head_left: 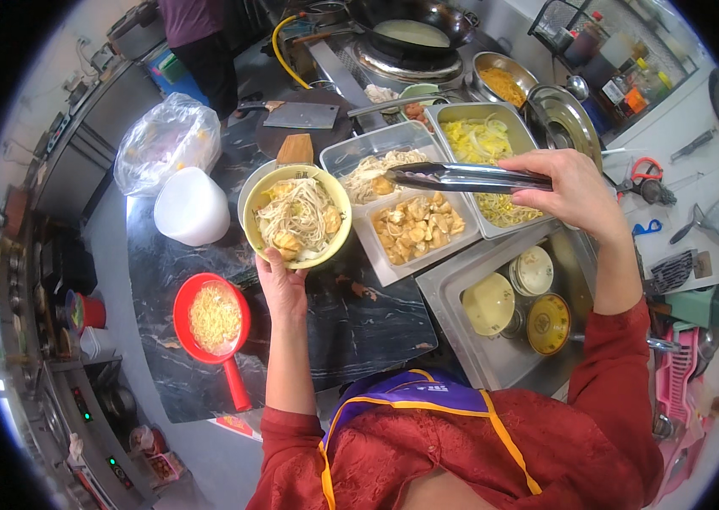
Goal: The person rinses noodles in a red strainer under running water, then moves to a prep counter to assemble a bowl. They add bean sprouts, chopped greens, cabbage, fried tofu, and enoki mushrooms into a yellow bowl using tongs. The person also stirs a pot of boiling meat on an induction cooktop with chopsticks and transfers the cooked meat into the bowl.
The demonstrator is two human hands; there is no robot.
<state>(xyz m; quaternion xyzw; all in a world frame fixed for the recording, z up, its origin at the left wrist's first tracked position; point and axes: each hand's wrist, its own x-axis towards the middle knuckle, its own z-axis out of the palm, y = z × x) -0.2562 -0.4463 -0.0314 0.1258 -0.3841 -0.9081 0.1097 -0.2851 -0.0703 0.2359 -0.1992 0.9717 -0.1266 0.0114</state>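
My left hand (285, 284) holds a yellow bowl (339, 237) by its near rim; shredded pale strips and golden fried pieces fill it. In my right hand (566, 191) is a pair of metal tongs (468, 176), whose tips point left over a clear container of shredded strips (363, 182). One golden piece shows just below the tips; whether they grip it I cannot tell. Nearer to me is a container of golden fried pieces (420, 223). Metal pans of yellow cut vegetables (477, 140) and bean sprouts (503, 210) lie behind and below the tongs.
A red strainer of noodles (213, 319), white stacked bowls (192, 207) and a plastic bag (171, 143) are at the left. A cleaver (302, 116) lies on a round board. A sink (461, 357) with bowls is at the right, a wok (407, 32) beyond. Another person (197, 51) stands at the back.
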